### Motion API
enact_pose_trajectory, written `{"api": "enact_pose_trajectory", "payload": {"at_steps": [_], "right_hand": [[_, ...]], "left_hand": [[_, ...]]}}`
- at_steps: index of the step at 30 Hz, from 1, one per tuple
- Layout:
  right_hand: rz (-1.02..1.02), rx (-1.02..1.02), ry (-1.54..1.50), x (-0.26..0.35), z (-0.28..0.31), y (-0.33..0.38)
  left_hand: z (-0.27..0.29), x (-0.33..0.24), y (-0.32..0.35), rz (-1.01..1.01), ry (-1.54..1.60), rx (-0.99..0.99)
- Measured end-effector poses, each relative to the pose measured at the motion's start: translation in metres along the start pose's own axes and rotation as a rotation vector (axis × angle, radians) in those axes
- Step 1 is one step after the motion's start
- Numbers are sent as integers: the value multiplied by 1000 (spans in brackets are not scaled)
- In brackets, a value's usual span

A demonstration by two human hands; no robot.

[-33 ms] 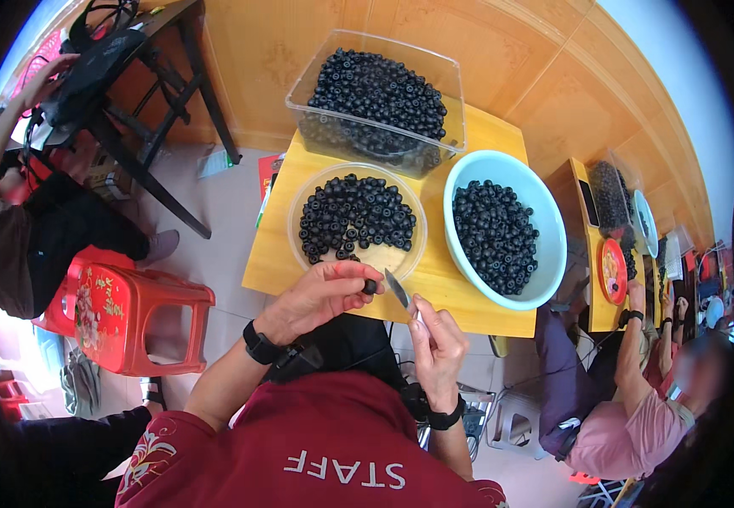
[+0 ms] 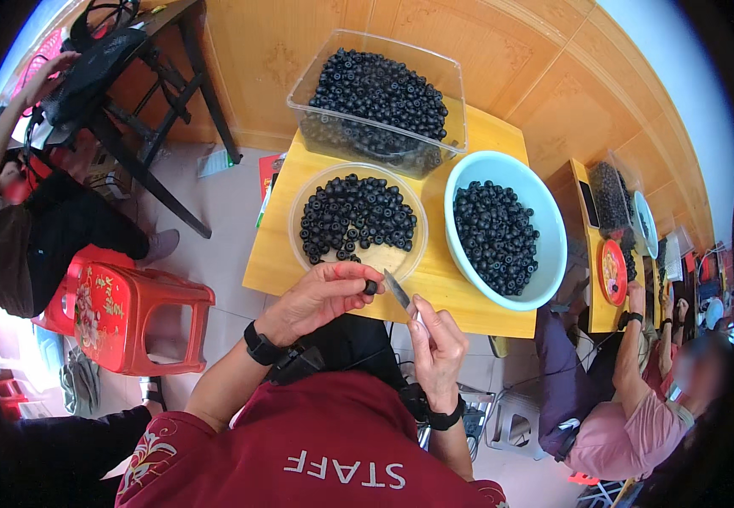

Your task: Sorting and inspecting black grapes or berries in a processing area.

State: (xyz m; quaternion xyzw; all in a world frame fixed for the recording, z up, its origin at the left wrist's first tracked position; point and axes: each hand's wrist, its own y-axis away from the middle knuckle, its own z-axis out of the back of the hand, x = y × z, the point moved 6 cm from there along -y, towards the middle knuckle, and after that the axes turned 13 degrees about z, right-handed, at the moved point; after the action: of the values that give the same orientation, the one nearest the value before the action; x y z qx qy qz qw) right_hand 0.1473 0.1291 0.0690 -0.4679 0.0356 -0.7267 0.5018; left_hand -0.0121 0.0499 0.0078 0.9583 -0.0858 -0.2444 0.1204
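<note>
My left hand pinches one small black round part between thumb and fingers, just beyond the table's near edge. In my right hand is a small knife, its blade angled toward the part but a little apart from it. Beyond my hands lies a shallow round clear tray with many such parts, each with a hole; its near right side shows bare bottom. To its right stands a light blue basin with more of them. Behind, a clear plastic box is heaped with the same parts.
The yellow wooden table backs onto a wood-panelled wall. A red plastic stool and a dark-legged table stand at left, beside a seated person. At right, another person sits by a table with a red plate.
</note>
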Motion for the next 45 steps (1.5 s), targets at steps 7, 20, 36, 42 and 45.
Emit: {"api": "enact_pose_trajectory", "payload": {"at_steps": [7, 20, 36, 42, 45], "right_hand": [[145, 96, 85, 17, -10, -4], [224, 112, 193, 14, -14, -4], [24, 117, 241, -35, -5, 0], [-88, 48, 245, -49, 10, 18], [-138, 84, 260, -50, 6, 30]], "left_hand": [[4, 6, -4, -66, 5, 49], [15, 10, -3, -71, -7, 5], [-3, -1, 11, 5, -178, -64], [4, -7, 0, -12, -162, -145], [-3, -13, -32, -24, -243, -212]]}}
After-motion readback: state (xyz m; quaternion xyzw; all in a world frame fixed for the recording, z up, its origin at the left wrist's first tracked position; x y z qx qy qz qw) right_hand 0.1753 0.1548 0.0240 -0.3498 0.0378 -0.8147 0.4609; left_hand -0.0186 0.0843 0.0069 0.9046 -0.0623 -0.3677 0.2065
